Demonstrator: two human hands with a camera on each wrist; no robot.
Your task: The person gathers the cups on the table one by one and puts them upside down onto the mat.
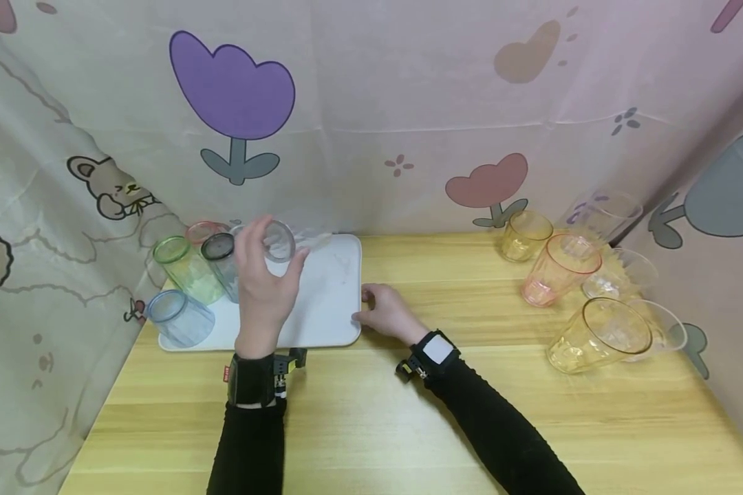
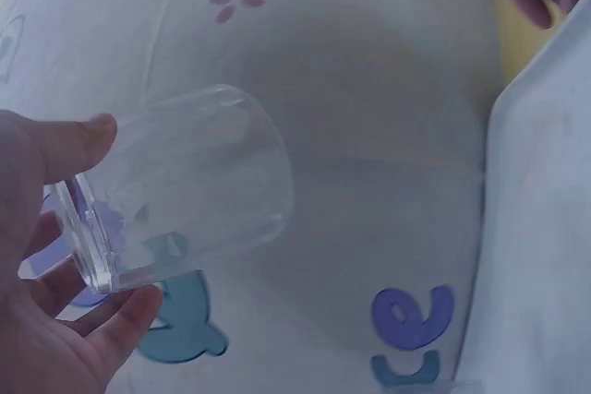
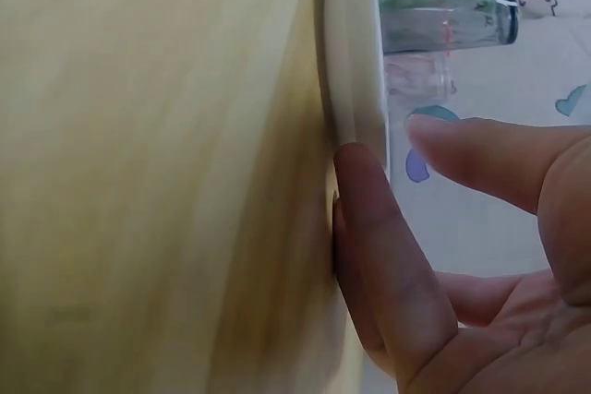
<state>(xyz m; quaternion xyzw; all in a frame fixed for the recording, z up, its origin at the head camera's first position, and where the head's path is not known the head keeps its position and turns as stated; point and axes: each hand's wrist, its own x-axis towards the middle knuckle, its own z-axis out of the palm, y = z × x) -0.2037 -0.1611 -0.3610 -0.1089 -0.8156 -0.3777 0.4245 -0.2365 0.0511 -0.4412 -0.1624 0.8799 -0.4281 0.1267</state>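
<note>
My left hand (image 1: 274,264) holds a clear plastic cup (image 1: 280,240) tipped on its side above the white tray (image 1: 331,309). In the left wrist view the thumb and fingers (image 2: 125,316) grip the clear cup (image 2: 199,182) near its base, with its mouth pointing away. My right hand (image 1: 380,311) rests at the tray's right edge. In the right wrist view its straight fingers (image 3: 379,237) lie along the tray rim (image 3: 355,62) and the thumb hovers over the tray top. On the tray's left side stand green (image 1: 186,269), dark grey (image 1: 223,265), pink (image 1: 203,231) and blue (image 1: 179,317) cups.
Loose cups sit on the wooden table (image 1: 408,412) at the right: a yellow one (image 1: 523,235), an orange-pink one (image 1: 558,268), a yellow one on its side (image 1: 597,335) and clear ones by the curtain. Printed fabric walls close in the back and both sides.
</note>
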